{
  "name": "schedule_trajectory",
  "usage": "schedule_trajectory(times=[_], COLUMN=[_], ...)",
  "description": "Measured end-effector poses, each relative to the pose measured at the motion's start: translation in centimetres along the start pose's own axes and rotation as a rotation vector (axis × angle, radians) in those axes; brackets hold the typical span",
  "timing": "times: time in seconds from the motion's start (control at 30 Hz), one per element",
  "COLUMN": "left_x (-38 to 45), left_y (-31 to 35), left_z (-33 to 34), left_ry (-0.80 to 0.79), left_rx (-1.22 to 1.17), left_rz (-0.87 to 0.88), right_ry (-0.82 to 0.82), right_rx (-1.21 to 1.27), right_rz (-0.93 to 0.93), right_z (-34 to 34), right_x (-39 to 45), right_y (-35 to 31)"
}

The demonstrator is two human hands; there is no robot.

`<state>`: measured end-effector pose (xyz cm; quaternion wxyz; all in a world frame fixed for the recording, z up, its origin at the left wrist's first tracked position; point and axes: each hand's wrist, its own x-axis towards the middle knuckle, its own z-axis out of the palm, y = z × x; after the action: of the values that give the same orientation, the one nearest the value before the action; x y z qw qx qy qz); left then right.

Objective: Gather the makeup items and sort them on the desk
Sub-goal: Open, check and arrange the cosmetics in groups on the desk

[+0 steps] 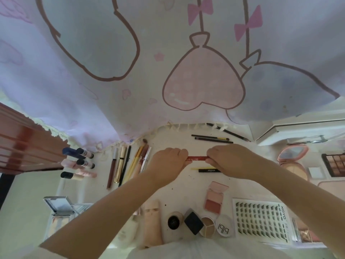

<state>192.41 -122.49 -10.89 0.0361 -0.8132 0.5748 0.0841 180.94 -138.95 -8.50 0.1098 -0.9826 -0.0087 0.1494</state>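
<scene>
While over the desk (pixel 179 186) | left hand (pixel 166 163), right hand (pixel 229 161) each pinch red pencil (pixel 197 158) ends

Curtain (pixel 112 81) above the desk (pixel 186 184): matt printed cloth. Gold tube (pixel 120 163) glossy metallic. Desk smooth, matt white. Lash sheet (pixel 261 221) glossy plastic.

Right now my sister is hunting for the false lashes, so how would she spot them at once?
Start at the near edge of the white desk, on the person's right. There lies a flat white rectangular lash card with rows of small dark lash clusters and "XOYO" printed along one side. Its round neighbour, the white "plpl" lid, has no such grid.
</scene>
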Motion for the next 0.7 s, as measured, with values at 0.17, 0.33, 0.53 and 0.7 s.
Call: schedule_trajectory(times=[0.17, 0.33, 0.53, 0.7], left_x=[0.0, -3.4, -1.4, -1.7], left_y=[-2.3, -8.2, -3.9, -3.7], left_z=[-1.2, -1.1, -0.8, -1.3], left_ry=[0.051, -0.053, -0.077, -0.036], left_rx=[0.032, 0.011, 0.02, 0.068], left_rz=[-0.026, -0.391, -0.196, -0.194], right_ry=[0.129, 0.15, 0.208, 0.306], right_rx=[0.018, -0.042, 0.252, 0.222], right_rz=[-0.065, 0.232, 0.075, 0.053], right_z=[-0.8, -0.2, 1.9, 1.9], right_x=[1.1, -1.7, 0.6, 0.5], right_y=[-0.4, 4.9, 0.4, -0.4])
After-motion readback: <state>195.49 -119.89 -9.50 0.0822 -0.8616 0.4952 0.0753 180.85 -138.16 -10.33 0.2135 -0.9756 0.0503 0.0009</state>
